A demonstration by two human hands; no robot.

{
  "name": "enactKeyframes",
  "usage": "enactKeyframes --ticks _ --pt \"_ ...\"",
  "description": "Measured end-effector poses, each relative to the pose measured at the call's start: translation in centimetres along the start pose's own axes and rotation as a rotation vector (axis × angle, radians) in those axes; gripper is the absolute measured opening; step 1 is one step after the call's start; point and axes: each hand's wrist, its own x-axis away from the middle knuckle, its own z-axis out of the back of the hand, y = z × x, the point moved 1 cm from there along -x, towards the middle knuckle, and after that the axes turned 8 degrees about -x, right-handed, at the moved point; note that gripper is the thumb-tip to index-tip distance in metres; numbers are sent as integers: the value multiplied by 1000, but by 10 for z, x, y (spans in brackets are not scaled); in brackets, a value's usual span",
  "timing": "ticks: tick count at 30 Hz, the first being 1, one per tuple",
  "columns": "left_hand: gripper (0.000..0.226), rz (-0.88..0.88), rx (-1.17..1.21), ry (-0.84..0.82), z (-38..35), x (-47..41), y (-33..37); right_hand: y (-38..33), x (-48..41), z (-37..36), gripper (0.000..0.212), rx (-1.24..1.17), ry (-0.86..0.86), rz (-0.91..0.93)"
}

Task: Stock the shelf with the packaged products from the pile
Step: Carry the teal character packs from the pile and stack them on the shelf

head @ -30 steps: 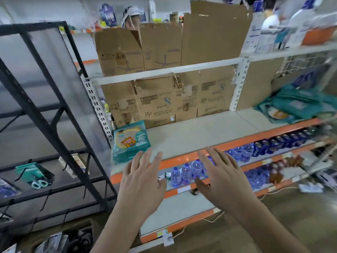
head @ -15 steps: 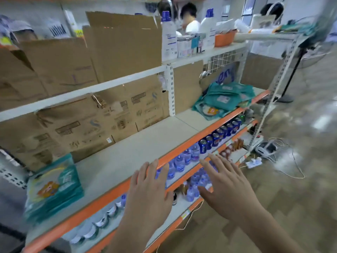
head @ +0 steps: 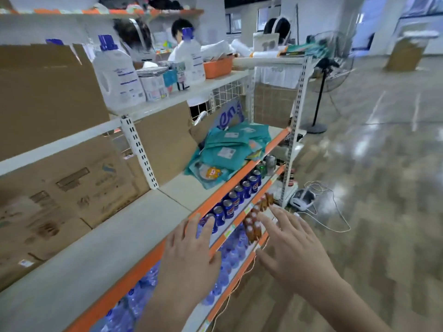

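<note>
A pile of teal packaged products lies at the right end of the white shelf board with the orange front edge. My left hand hovers over that orange edge, fingers spread, holding nothing. My right hand is out in front of the lower shelves, also spread and empty. Both hands are well short of the pile, which lies further right and away from me.
Flattened cardboard boxes line the back of the shelf. Blue cans, water bottles and brown bottles fill the lower shelves. Detergent jugs stand above. A standing fan, floor cables and people behind the shelving are visible.
My view has swung right along the shelf; the stocked teal package at the left end has left the frame and the pile is nearer. Both hands stay open and empty.
</note>
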Motion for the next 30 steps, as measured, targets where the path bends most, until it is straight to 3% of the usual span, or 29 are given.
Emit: enactKeyframes --ticks 12,30 --pt "69 -57 34 -63 -33 -132 22 55 -107 -17 67 77 -77 -80" --pt "70 -96 67 -90 -77 -436 -13 131 -388 -30 70 85 -68 -106"
